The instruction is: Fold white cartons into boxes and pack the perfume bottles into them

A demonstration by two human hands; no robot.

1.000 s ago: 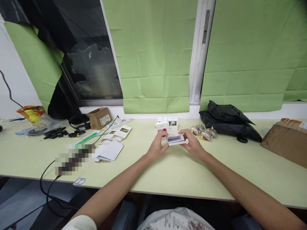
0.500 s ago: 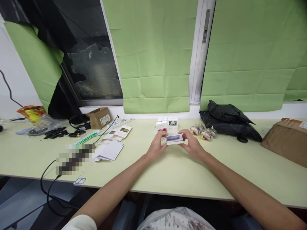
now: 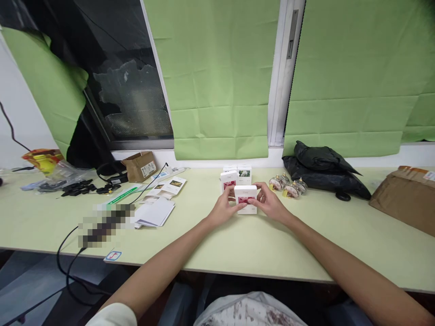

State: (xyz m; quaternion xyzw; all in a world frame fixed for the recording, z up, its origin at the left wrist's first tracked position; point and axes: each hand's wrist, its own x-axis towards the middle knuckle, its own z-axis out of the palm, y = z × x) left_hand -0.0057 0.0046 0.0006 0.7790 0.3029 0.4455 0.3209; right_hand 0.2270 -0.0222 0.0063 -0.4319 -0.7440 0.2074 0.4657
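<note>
A small white box with a pink picture on its face [image 3: 246, 197] stands upright on the pale green table [image 3: 238, 244]. My left hand [image 3: 222, 209] grips its left side and my right hand [image 3: 270, 204] grips its right side, fingers curled on it. Just behind it stand two more small white boxes: one with a pink picture [image 3: 228, 179] and one with a green picture [image 3: 244, 174].
Several small round gold-trimmed bottles [image 3: 288, 188] lie right of the boxes, before a black plastic bag [image 3: 322, 174]. A brown parcel [image 3: 404, 199] sits far right. At the left lie flat white cartons [image 3: 154, 213], a small cardboard box [image 3: 140, 166], black cables [image 3: 68, 267] and black clips [image 3: 79, 188].
The box was held lying with its open purple inside facing up; now it is turned upright, its printed front facing me, and both hands sit slightly higher on it.
</note>
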